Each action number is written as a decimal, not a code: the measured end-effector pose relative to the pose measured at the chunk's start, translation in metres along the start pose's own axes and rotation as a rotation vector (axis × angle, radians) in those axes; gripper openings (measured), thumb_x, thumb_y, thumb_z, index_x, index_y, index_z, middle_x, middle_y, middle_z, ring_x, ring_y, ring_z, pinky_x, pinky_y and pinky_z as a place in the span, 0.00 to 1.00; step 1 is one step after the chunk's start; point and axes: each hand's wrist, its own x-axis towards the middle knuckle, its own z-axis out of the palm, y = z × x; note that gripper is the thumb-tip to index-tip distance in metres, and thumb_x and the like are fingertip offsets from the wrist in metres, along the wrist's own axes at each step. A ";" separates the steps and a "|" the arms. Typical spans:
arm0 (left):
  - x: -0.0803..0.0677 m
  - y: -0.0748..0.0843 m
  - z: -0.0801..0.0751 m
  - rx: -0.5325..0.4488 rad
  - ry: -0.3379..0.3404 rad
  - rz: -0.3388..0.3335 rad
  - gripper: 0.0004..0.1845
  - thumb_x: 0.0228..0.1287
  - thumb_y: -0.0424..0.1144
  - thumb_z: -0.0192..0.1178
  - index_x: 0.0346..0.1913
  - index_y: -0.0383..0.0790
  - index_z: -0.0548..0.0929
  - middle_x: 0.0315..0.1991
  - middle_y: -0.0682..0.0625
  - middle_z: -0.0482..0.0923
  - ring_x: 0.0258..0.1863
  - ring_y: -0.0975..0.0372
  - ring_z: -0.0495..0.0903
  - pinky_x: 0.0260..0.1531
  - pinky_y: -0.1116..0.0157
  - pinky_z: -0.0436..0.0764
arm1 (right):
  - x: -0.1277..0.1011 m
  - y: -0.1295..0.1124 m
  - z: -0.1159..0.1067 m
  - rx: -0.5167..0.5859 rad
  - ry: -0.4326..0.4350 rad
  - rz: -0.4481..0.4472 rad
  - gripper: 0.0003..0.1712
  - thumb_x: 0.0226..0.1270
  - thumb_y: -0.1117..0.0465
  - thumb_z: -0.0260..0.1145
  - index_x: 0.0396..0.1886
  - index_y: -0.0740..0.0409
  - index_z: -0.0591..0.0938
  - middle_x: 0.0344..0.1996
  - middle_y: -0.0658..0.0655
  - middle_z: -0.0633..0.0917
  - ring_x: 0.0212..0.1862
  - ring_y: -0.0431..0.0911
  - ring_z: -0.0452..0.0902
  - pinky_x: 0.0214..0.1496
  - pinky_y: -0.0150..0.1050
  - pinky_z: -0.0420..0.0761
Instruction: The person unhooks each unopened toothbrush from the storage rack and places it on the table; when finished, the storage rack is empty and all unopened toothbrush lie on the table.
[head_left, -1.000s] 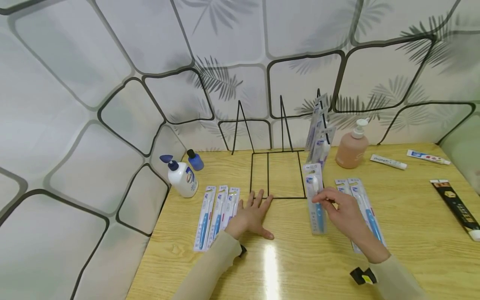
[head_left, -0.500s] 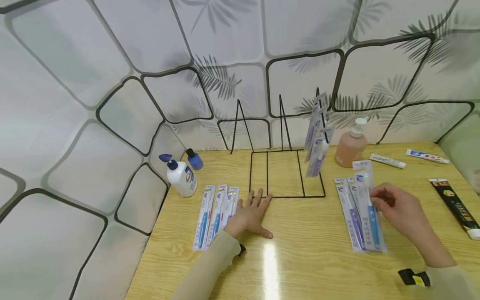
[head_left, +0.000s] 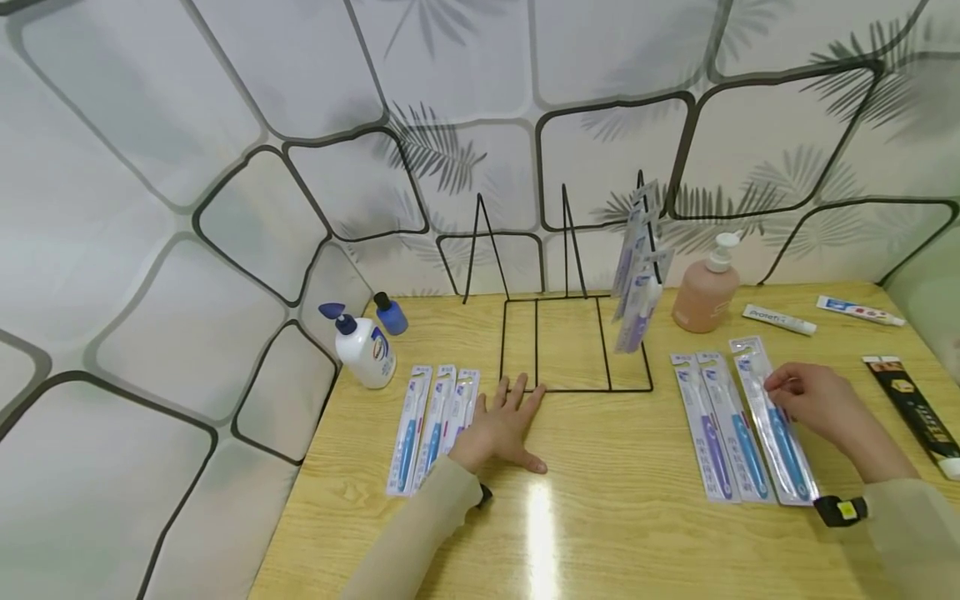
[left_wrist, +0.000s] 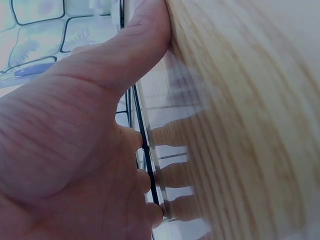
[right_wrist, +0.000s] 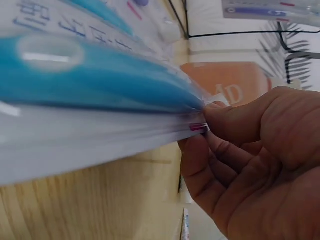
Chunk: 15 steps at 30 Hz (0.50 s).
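Observation:
My right hand [head_left: 813,400] pinches the edge of a packaged blue toothbrush [head_left: 783,437] between thumb and fingers, at the right of the head view. In the right wrist view the blue handle [right_wrist: 100,75] shows large inside its clear pack. Left of it on the table lie a packaged purple toothbrush [head_left: 708,433] and another blue one [head_left: 738,433]. My left hand [head_left: 502,429] rests with spread fingers at the front bar of a black wire rack [head_left: 577,390]. Packaged toothbrushes [head_left: 637,308] hang from the rack's right hook; its other two hooks hold nothing.
Three packaged toothbrushes [head_left: 431,429] lie left of my left hand, one partly hidden by it. Behind stand a white pump bottle [head_left: 367,354], a small blue bottle [head_left: 391,315] and an orange pump bottle [head_left: 705,292]. Toothpaste tubes [head_left: 858,310] and a black tube [head_left: 911,408] lie right.
My right hand has carried the blue toothbrush pack from the rack's front right corner to the right, beside the two packs there. The left hand has stayed in place.

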 end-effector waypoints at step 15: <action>-0.002 0.002 -0.003 -0.002 0.015 0.000 0.71 0.43 0.71 0.73 0.83 0.60 0.37 0.84 0.49 0.28 0.83 0.46 0.31 0.76 0.33 0.46 | 0.024 0.017 0.004 -0.014 -0.178 0.058 0.10 0.69 0.65 0.61 0.43 0.70 0.79 0.34 0.63 0.82 0.35 0.50 0.76 0.33 0.39 0.76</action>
